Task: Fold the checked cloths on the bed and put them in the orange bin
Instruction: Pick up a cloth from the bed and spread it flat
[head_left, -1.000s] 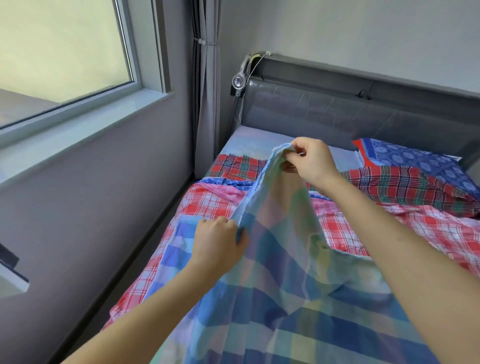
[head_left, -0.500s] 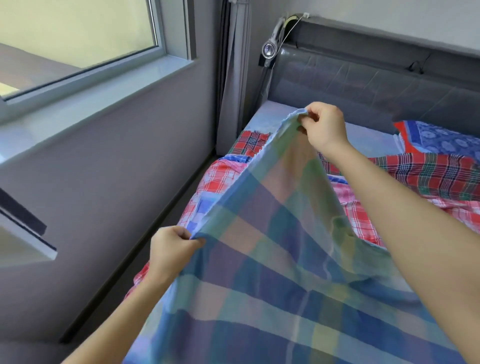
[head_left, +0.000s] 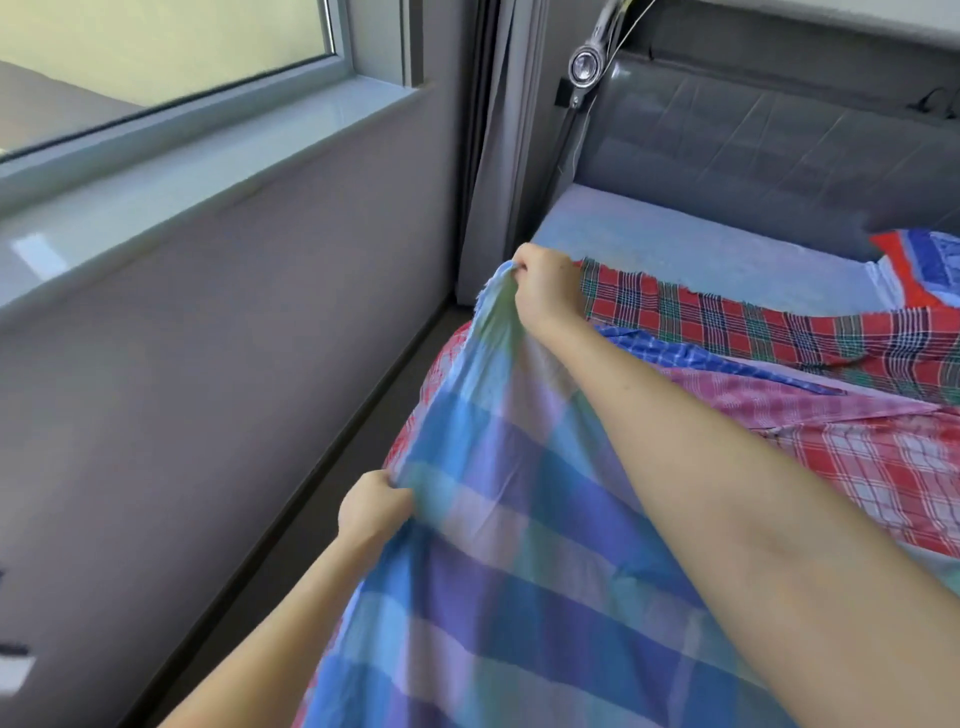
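A large blue, purple and green checked cloth (head_left: 519, 571) is stretched over the left side of the bed. My right hand (head_left: 545, 291) grips its far corner, held out towards the headboard. My left hand (head_left: 371, 506) pinches the same left edge nearer to me, at the bed's side. Under it lie a red-and-white checked cloth (head_left: 883, 467), a pink one (head_left: 753, 400), a blue one (head_left: 691, 353) and a red-and-green tartan cloth (head_left: 727, 317). No orange bin is in view.
The bed (head_left: 701, 249) has a grey padded headboard (head_left: 753, 145) with a clip lamp (head_left: 587, 67) on it. A red and blue pillow (head_left: 924, 270) lies at the far right. A grey wall with a window sill (head_left: 182, 145) and a curtain (head_left: 509, 130) close the narrow gap on the left.
Both hands have spread further apart along the cloth's edge and dropped towards the bed, pulling the edge taut. My view has swung left and down.
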